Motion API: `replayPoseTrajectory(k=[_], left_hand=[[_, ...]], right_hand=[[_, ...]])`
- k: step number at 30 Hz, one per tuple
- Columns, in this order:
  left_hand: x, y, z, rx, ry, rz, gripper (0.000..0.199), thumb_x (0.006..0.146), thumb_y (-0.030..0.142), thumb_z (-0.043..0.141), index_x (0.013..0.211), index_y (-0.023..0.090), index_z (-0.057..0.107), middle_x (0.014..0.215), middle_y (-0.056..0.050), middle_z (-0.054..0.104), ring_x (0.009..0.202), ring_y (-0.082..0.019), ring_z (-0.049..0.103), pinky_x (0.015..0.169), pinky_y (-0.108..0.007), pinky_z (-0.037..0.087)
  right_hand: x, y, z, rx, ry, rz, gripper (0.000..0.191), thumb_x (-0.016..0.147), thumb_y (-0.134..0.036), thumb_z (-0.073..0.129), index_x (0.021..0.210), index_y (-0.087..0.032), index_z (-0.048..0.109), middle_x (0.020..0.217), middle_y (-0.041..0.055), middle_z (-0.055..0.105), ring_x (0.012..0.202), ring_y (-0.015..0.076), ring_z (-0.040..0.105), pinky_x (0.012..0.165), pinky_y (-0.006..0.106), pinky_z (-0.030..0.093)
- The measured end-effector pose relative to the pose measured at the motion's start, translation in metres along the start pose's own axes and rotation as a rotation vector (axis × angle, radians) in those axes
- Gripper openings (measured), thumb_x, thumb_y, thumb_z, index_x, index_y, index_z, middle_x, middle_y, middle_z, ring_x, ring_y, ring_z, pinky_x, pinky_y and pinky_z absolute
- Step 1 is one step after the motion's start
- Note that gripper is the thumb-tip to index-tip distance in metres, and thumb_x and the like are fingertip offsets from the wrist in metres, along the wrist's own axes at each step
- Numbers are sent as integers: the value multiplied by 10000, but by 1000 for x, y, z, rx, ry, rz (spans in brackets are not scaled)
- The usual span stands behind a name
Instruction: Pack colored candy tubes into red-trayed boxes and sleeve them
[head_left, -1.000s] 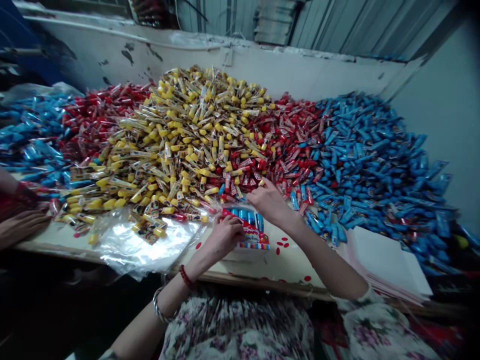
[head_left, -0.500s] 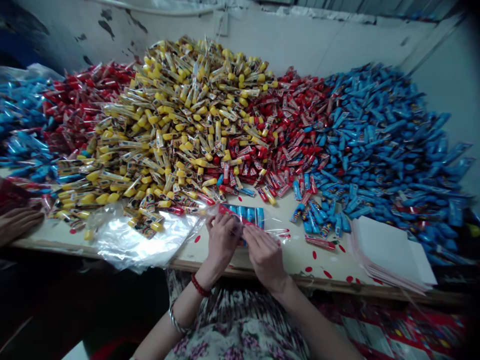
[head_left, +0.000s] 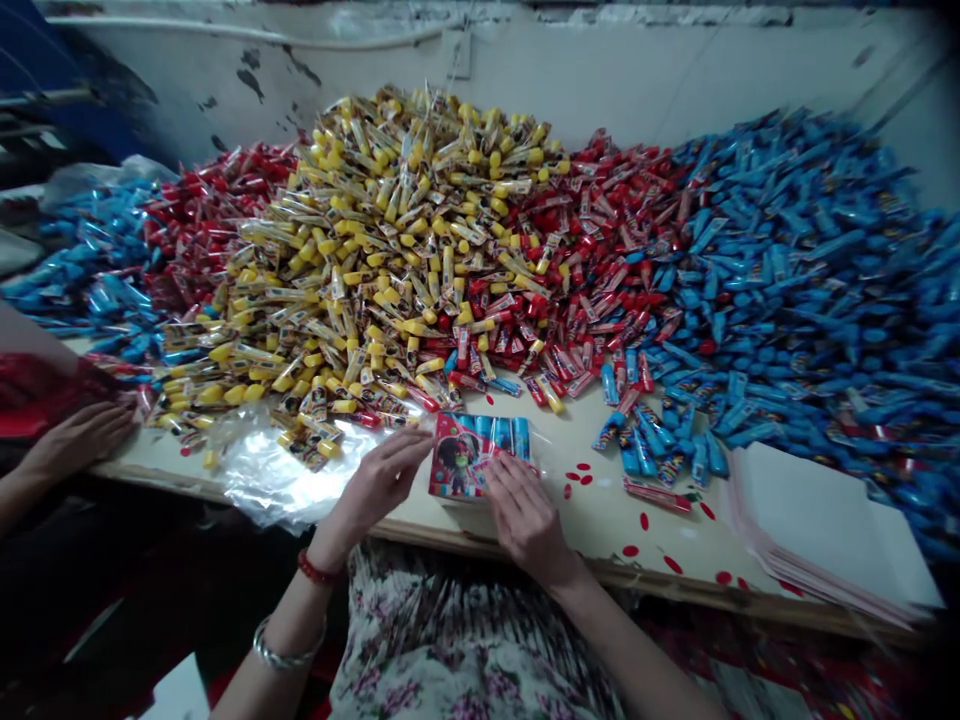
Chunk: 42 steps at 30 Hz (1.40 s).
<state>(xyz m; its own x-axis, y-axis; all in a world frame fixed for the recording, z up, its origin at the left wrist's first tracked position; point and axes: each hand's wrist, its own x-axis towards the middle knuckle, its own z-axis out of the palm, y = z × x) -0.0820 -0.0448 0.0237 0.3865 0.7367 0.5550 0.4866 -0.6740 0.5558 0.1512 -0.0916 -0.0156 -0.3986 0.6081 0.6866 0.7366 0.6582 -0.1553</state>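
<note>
Pressing the fingers of my right hand (head_left: 529,525) on the lower edge of a printed card (head_left: 459,458), not clenched; the card, backing a row of blue-wrapped sticks (head_left: 502,435), lies on the workbench (head_left: 600,530) at 12 o'clock from my wrists. My left hand (head_left: 375,485) lies open just beside it, grasping nothing, with clear plastic film (head_left: 289,480) at 9 o'clock. Step in hand: settling this card; next move, I judge, calls for both hands on it.

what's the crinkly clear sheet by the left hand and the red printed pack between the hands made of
The crinkled clear sheet looks like thin plastic film: glossy and see-through, with bright highlights along its creases. The red printed pack of blue-wrapped sticks looks like printed card or paper under clear plastic, judging by its flat picture panel and the sheen over the blue row, though the exact stock is unclear.
</note>
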Motion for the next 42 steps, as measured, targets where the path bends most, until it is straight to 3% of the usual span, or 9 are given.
replayPoseTrajectory(k=[7,11,14,19,26,30,33,39,42], left_hand=[[-18,7,-43,271,331,17,324,748,129,555,1054,221,608,1027,-86,648,1032,-238,606,887,-421,508],[-9,19,-32,629,15,46,599,731,148,602,1310,230,475,1405,-132,456,1356,-334,336,1122,-606,167],[-10,22,-23,723,-127,46,584,806,83,520,1356,260,440,1407,-96,482,1386,-287,306,1146,-588,33],[-47,-5,3,637,60,55,534,854,17,420,1332,249,472,1235,-71,637,1232,-206,527,1150,-491,202],[-97,-39,103,234,216,-216,428,856,82,356,1202,175,590,1152,-109,675,1143,-193,599,988,-412,479],[-92,-33,90,84,196,-427,471,836,131,383,1278,174,539,1266,-110,607,1236,-217,520,1028,-408,437],[-51,-12,57,54,489,-566,493,912,230,388,1405,224,387,1410,-98,479,1315,-209,430,1093,-402,351],[20,34,62,345,-143,-253,484,953,399,373,1420,273,368,1476,-57,391,1395,-248,292,1149,-506,191],[18,36,78,540,-206,-230,495,945,437,377,1404,254,404,1486,-60,366,1405,-287,259,1135,-528,198]], right_hand=[[-1,5,0,-16,-68,-69,506,893,-324,511,1315,-45,499,1303,214,550,1303,306,426,1017,497,461],[-1,7,-1,-28,-73,-97,483,892,-264,508,1311,-26,492,1305,226,544,1305,310,422,1012,497,467],[-1,5,-1,-32,-76,-84,477,893,-236,498,1330,-45,477,1312,214,541,1303,300,427,1011,496,469],[-1,2,0,-64,-52,-73,446,884,-201,508,1300,-41,510,1292,202,563,1298,291,436,1021,478,464],[1,2,-3,-145,-99,-65,437,900,-245,488,1280,-34,529,1316,186,548,1317,287,413,1064,472,412],[1,-5,-3,-168,-151,3,496,913,-313,473,1301,-5,500,1363,207,495,1337,309,377,1105,508,331],[3,-15,-4,-156,-179,76,545,916,-348,472,1340,-6,453,1400,209,451,1360,321,334,1110,524,301],[-5,-23,-34,-31,27,189,414,895,-169,497,1309,-176,484,1227,108,624,1222,243,510,1112,523,253],[-13,-5,-53,43,316,549,316,861,-207,571,1176,-203,549,1017,73,661,1007,208,596,967,436,419]])
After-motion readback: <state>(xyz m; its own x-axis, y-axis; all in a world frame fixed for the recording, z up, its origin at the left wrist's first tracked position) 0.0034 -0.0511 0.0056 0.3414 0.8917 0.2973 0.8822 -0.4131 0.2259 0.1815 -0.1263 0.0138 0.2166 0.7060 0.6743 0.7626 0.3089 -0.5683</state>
